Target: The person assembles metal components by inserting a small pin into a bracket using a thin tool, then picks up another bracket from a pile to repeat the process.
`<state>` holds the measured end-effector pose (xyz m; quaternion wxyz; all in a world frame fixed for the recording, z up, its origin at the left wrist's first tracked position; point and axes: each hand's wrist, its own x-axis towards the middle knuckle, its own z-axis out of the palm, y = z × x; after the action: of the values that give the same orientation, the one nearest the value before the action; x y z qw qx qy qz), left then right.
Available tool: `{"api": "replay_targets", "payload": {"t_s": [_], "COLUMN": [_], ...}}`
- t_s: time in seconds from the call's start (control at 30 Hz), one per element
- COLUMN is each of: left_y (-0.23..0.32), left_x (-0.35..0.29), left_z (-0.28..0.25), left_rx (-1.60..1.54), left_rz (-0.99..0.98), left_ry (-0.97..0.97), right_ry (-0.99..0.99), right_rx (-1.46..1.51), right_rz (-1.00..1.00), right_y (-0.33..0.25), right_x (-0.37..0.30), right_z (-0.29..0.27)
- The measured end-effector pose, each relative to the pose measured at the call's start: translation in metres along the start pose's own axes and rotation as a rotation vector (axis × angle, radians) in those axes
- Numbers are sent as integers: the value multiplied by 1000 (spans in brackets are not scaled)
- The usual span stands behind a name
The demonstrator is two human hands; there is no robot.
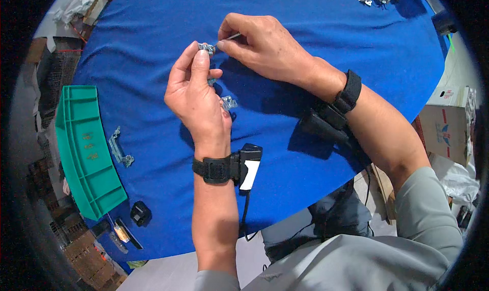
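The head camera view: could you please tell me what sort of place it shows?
It is probably a small assembly workspace, though I cannot be certain: a divided green tray lies on a blue tablecloth, and the left hand holds a small silvery metal part.

Left hand [195, 95] pinches — right hand [270, 46] pinches alongside.

One left hand [195, 97], one right hand [266, 45], two black wrist straps [213, 169] below the fingers. One small metal part [206, 48] at left fingertips [201, 61], one metal piece [229, 103] below, one thin rod [234, 36] in right fingers [234, 24]. Left of fingers: one green tray [82, 117], one long bracket [118, 151].
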<state>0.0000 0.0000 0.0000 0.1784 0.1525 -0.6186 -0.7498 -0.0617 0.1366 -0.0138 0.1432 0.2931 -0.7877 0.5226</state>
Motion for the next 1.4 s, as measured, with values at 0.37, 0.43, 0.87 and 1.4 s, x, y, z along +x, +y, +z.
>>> {"api": "replay_targets", "payload": {"t_s": [0.37, 0.43, 0.87, 1.4], "left_y": [-4, -3, -2, 1], "left_x": [3, 2, 2, -2], "left_z": [3, 2, -2, 1], "left_rx": [-29, -35, 36, 46], "left_rz": [27, 14, 1, -22], "left_ry": [31, 27, 1, 0], "right_ry": [-1, -4, -28, 59], "right_rx": [-116, -104, -74, -38], "right_rz": [-65, -36, -10, -24], "right_y": [6, 5, 3, 9], "right_x": [-1, 0, 0, -1], "right_z": [3, 2, 0, 5]}}
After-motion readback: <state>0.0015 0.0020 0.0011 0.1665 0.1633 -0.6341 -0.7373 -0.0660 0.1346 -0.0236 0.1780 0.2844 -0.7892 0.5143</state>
